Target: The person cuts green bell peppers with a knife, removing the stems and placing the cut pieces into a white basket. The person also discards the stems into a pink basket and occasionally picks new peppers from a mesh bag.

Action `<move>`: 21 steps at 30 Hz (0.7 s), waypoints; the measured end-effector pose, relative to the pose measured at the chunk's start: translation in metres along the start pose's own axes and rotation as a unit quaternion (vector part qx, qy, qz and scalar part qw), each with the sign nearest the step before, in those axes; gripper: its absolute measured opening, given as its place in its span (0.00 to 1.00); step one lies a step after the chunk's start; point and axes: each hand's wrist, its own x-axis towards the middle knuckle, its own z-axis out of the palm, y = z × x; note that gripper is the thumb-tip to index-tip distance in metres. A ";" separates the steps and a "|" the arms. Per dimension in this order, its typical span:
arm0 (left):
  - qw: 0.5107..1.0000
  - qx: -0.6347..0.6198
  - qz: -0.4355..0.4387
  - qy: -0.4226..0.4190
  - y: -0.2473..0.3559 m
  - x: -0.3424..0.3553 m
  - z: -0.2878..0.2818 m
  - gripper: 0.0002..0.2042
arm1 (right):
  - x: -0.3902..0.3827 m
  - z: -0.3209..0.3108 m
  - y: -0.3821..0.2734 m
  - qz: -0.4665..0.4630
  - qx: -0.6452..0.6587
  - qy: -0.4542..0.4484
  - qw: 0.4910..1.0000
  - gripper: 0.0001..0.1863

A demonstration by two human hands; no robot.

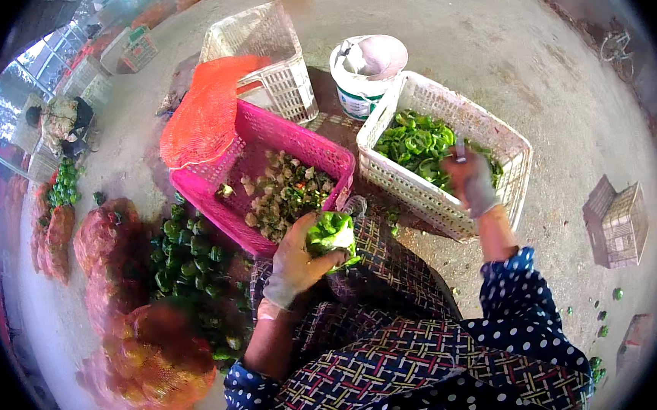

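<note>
My left hand (pixel 293 262), in a pale work glove, grips a cut green bell pepper (pixel 332 237) with its whitish inside showing. It is above my lap, by the near edge of the pink crate (pixel 262 124). Pepper cores (pixel 285 189) with seeds and stems lie heaped in that crate. My right hand (pixel 470 177), gloved and blurred, is over the white crate (pixel 451 215) at the right. A short, narrow, pale blade-like tool (pixel 459 148) juts from its fingers. Under it lie green pepper pieces (pixel 419 144).
Whole green peppers (pixel 187 257) lie on the ground at my left, beside filled net sacks (pixel 145 362). An orange net bag (pixel 204 111) drapes over the pink crate's corner. Behind stand another white crate (pixel 297 78) and a white bucket (pixel 359 100). A person (pixel 68 124) is at far left.
</note>
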 end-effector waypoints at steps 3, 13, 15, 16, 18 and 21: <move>1.000 0.011 -0.005 0.018 0.020 0.005 -0.004 0.36 | 0.012 -0.006 -0.187 0.277 0.226 -0.295 0.886 0.16; 0.996 0.076 -0.037 -0.002 0.034 0.006 -0.028 0.21 | -0.030 0.042 -0.208 0.028 0.132 -0.200 0.970 0.32; 0.993 0.078 -0.085 -0.034 0.041 0.018 -0.034 0.18 | -0.029 0.038 -0.211 0.025 0.080 -0.207 0.975 0.30; 0.994 0.105 -0.018 -0.013 0.037 0.023 -0.031 0.14 | -0.028 0.042 -0.208 0.004 0.076 -0.225 0.971 0.29; 0.995 0.093 0.042 0.015 0.041 0.029 -0.022 0.13 | -0.019 0.044 -0.204 0.005 0.069 -0.275 0.959 0.27; 0.993 0.087 0.074 0.013 0.045 0.032 -0.017 0.12 | -0.017 0.044 -0.198 0.003 0.067 -0.307 0.949 0.29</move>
